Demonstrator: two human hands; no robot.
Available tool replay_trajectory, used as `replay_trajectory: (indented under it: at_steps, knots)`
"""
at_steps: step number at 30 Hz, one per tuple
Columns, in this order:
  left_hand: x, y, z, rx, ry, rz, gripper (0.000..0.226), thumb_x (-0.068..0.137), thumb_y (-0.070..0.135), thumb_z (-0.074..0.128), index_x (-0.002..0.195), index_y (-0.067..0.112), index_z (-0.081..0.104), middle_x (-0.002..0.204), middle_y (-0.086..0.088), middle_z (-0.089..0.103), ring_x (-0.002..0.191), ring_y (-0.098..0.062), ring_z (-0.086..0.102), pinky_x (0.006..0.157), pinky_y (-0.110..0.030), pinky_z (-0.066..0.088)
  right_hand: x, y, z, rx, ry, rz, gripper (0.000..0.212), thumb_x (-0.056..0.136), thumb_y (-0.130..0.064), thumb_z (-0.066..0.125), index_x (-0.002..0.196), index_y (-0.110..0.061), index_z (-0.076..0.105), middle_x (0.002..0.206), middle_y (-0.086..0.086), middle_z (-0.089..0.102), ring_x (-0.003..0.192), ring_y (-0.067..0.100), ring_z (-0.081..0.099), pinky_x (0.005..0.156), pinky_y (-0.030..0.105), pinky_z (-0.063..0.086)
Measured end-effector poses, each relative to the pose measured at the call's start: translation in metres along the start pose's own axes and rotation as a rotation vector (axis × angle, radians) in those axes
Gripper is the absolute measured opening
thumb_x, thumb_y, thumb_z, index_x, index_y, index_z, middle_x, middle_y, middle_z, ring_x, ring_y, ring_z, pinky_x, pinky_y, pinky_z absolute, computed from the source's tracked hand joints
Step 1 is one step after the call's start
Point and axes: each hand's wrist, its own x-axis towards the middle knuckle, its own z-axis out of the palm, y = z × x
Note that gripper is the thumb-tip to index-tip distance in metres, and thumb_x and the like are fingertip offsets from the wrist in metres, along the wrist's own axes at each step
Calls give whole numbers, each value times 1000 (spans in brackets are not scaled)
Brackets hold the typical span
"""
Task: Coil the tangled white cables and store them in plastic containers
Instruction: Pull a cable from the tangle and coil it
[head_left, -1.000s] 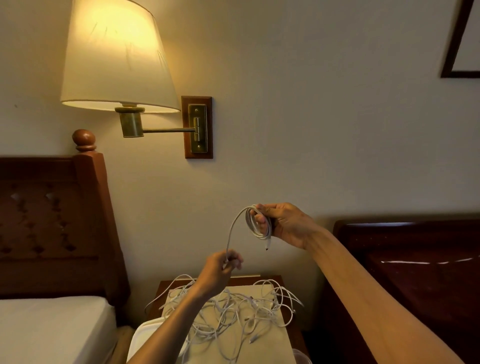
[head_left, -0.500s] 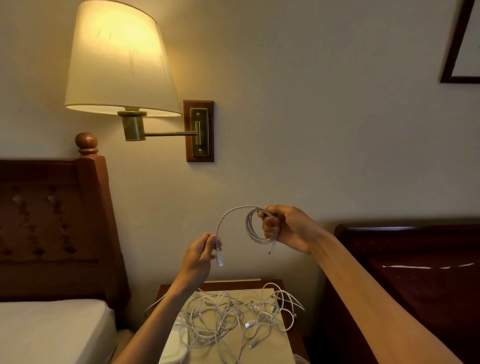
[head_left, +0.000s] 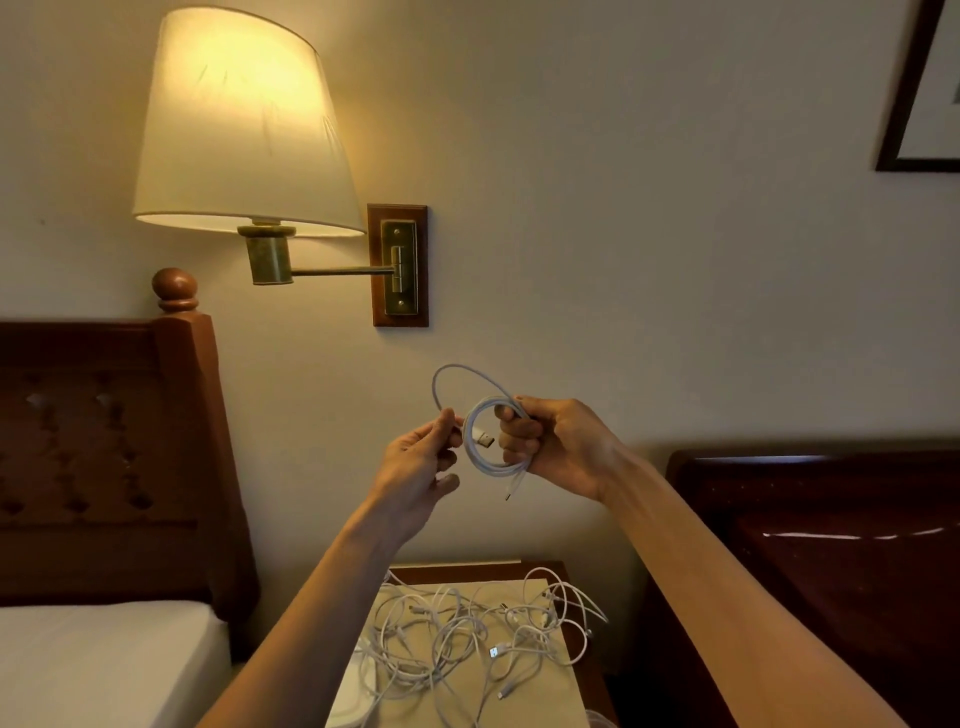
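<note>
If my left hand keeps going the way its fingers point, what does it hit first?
Probably the coiled white cable gripped by your right hand; the left hand points right toward it, pinching the plug end, though depth is uncertain.

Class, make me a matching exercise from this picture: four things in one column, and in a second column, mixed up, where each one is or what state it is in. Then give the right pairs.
Things
1. wall lamp
2. coiled cable
3. tangled cables
4. picture frame

Places or states
A. lying loose on the bedside table
B. at the top right edge of the view
C. switched on, glowing
D. gripped by the right hand, its plug end pinched by the left hand

Pairs: 1-C, 2-D, 3-A, 4-B
</note>
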Motion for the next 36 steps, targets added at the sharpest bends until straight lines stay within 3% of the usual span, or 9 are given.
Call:
replay_trajectory:
  at_steps: [4, 6, 10, 13, 16, 21, 26, 32, 36]
  knots:
    - [-6, -1, 5, -58, -148, -206, 33, 98, 25, 49, 73, 17, 69, 70, 1, 49, 57, -10, 35, 54, -25, 29, 1, 2, 3, -96, 12, -15, 35, 103, -13, 27, 83, -6, 55, 62, 0, 29, 57, 13, 30, 60, 28, 33]
    - [-8, -3, 5, -26, -136, -232, 40, 100, 32, 45, 70, 19, 66, 70, 1, 47, 58, -10, 37, 57, -26, 28, 2, 4, 4, -141, 33, -19, 35, 103, -13, 27, 82, -7, 54, 60, -1, 30, 56, 13, 30, 59, 28, 33]
    - [-14, 1, 6, 104, -92, -152, 40, 91, 53, 49, 80, 18, 62, 73, 2, 53, 64, -10, 42, 62, -30, 30, 5, 5, 8, -175, 85, -51, 36, 103, -11, 26, 80, -7, 54, 57, -2, 30, 54, 12, 30, 57, 26, 31]
    - [-21, 4, 10, 334, -72, -27, 23, 78, 41, 70, 86, 20, 62, 82, 2, 51, 75, -16, 39, 66, -32, 31, 10, 2, 10, -234, 114, -83, 37, 104, -14, 26, 81, -7, 54, 58, -2, 32, 55, 12, 31, 56, 25, 32]
    - [-25, 8, 18, 425, 3, 30, 8, 87, 23, 69, 87, 15, 66, 81, -4, 52, 77, -21, 39, 64, -34, 33, 16, 1, 13, -347, 136, -119, 38, 105, -16, 26, 82, -8, 55, 58, -4, 37, 55, 11, 33, 56, 24, 34]
    - [-35, 10, 20, 761, 215, 274, 8, 89, 21, 68, 93, 16, 73, 74, -1, 71, 63, -13, 65, 56, -24, 55, 21, 4, 10, -504, 196, -151, 39, 106, -18, 28, 81, -10, 57, 56, -9, 42, 57, 10, 36, 57, 24, 35]
    - [-41, -2, 19, 977, 274, 396, 9, 86, 13, 69, 91, 12, 77, 71, 1, 72, 62, -14, 68, 65, -38, 60, 25, 0, 7, -408, 218, -144, 40, 106, -16, 28, 80, -8, 56, 53, -9, 42, 55, 10, 35, 56, 23, 35]
    - [-55, -29, 17, 1103, 233, 296, 6, 84, 19, 73, 89, 20, 76, 82, 5, 73, 71, -4, 66, 67, -21, 57, 32, -12, 9, -322, 218, -165, 37, 105, -13, 29, 80, -7, 56, 55, -7, 37, 54, 9, 31, 55, 24, 30]
    - [-61, -30, 12, 1036, 58, 205, 6, 83, 23, 74, 88, 21, 73, 79, 8, 71, 72, -3, 67, 68, -26, 59, 33, -11, 11, -387, 176, -152, 37, 105, -14, 28, 81, -8, 55, 56, -8, 36, 54, 9, 31, 54, 23, 33]
